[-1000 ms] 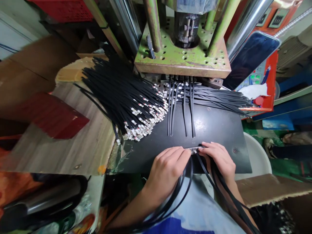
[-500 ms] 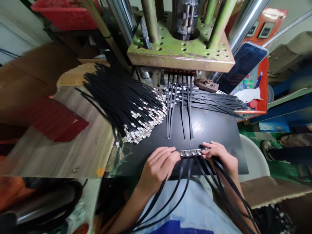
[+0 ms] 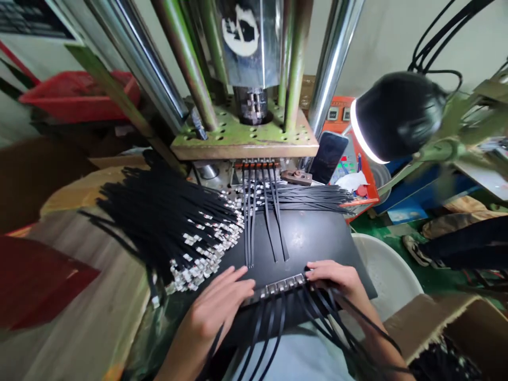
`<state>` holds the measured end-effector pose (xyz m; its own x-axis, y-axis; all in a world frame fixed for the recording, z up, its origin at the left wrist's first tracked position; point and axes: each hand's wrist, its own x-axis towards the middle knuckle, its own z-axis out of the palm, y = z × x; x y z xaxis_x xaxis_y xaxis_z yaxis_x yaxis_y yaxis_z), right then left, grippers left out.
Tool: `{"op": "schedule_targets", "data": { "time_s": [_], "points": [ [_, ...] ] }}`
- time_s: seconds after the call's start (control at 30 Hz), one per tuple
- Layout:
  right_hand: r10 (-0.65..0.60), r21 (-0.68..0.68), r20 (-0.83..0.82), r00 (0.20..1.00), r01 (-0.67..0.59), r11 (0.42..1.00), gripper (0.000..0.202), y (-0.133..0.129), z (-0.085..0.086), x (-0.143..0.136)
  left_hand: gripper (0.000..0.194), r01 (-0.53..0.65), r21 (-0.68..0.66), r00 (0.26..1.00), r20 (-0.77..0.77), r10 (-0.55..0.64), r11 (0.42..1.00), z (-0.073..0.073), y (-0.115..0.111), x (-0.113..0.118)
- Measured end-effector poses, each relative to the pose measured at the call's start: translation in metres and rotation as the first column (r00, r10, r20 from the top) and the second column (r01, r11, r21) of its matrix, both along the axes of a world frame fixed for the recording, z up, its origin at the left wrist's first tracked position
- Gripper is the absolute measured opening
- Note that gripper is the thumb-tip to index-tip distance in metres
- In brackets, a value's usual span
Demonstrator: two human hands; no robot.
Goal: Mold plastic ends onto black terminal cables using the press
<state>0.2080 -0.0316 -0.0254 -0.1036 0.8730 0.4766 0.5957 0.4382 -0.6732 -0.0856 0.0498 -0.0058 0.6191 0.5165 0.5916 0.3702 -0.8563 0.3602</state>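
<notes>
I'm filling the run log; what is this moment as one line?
left hand: touching connector row | right hand: at row's other end | cables: trailing off black plate | press: behind

My lamp (image 3: 397, 114) at the upper right is the strongest light, its rim glowing white and overexposed. It throws a soft sheen on the black plate (image 3: 313, 238) and bright streaks down the steel columns (image 3: 333, 58). My hands and the middle stay fairly sharp; the left edge smears with motion blur. Straight posts bow outward from wide-angle distortion, and the corners fall dim.
</notes>
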Motion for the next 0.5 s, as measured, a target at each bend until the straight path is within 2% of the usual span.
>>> {"op": "schedule_targets", "data": {
  "time_s": [0.03, 0.1, 0.17, 0.23, 0.3, 0.37, 0.43, 0.5],
  "points": [
    [-0.021, -0.007, 0.011, 1.000, 0.021, 1.000, 0.012, 0.001, 0.005, 0.006, 0.022, -0.063, 0.023, 0.998, 0.025, 0.063, 0.998, 0.010, 0.003, -0.003],
    [-0.104, -0.011, 0.051, 0.993, 0.105, 0.994, 0.029, 0.007, 0.020, 0.010, 0.018, -0.138, 0.050, 0.989, 0.064, 0.135, 0.989, 0.035, 0.005, 0.002],
    [-0.090, 0.011, 0.098, 0.991, 0.090, 0.996, 0.047, 0.018, 0.039, 0.003, 0.021, -0.062, 0.106, 0.997, 0.062, 0.055, 0.992, 0.060, 0.003, 0.019],
    [0.037, 0.041, 0.181, 0.983, -0.045, 0.998, 0.060, 0.033, 0.057, -0.013, 0.027, 0.078, 0.213, 0.996, 0.033, -0.087, 0.974, 0.073, 0.000, 0.044],
    [0.185, -0.005, 0.295, 0.937, -0.193, 0.981, 0.067, 0.049, 0.071, -0.033, 0.017, 0.134, 0.338, 0.987, 0.040, -0.156, 0.932, 0.074, -0.003, 0.067],
    [0.295, -0.142, 0.389, 0.873, -0.259, 0.955, 0.069, 0.062, 0.078, -0.049, 0.013, 0.083, 0.426, 0.990, 0.069, -0.124, 0.901, 0.065, -0.003, 0.081],
    [0.355, -0.278, 0.414, 0.838, -0.255, 0.926, 0.073, 0.071, 0.078, -0.061, 0.017, 0.023, 0.465, 0.995, 0.074, -0.065, 0.885, 0.053, -0.002, 0.082],
    [0.395, -0.340, 0.366, 0.843, -0.274, 0.900, 0.080, 0.077, 0.073, -0.069, 0.017, 0.002, 0.488, 0.997, 0.066, -0.040, 0.873, 0.045, 0.001, 0.072]
  ]
}}
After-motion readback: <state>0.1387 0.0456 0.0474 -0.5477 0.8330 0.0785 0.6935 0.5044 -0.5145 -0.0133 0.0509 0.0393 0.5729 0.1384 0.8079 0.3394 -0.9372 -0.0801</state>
